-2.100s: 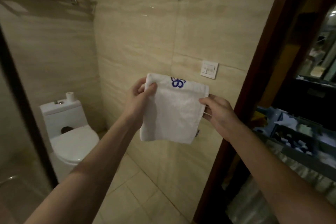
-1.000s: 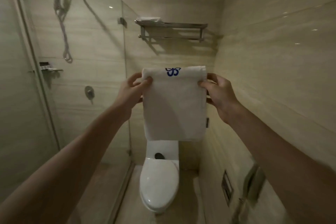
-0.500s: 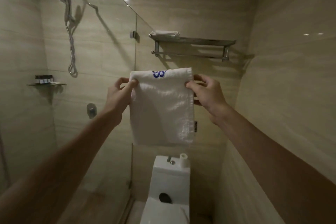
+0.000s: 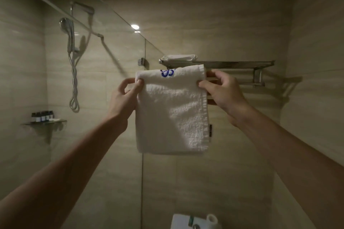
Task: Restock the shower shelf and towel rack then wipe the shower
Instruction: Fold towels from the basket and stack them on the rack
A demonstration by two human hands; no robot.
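I hold a folded white towel [image 4: 172, 111] with a blue logo by its two top corners. My left hand [image 4: 123, 96] pinches the left corner and my right hand [image 4: 222, 93] pinches the right one. The towel's top edge is level with the metal towel rack [image 4: 240, 63] on the back wall, in front of its left part. Another folded white towel [image 4: 179, 57] lies on the rack's left end. Behind the glass, a small shower shelf [image 4: 43, 122] carries several dark little bottles [image 4: 41, 116].
A glass shower partition [image 4: 119, 46] stands to the left, with the hand shower and hose [image 4: 71, 61] behind it. The toilet tank [image 4: 186, 221] with a paper roll [image 4: 211, 219] sits at the bottom edge. Tiled walls close in at the back and right.
The view has swung from the doorway to the back wall and tilted up. Both hands have carried the towel upward and closer to the rack.
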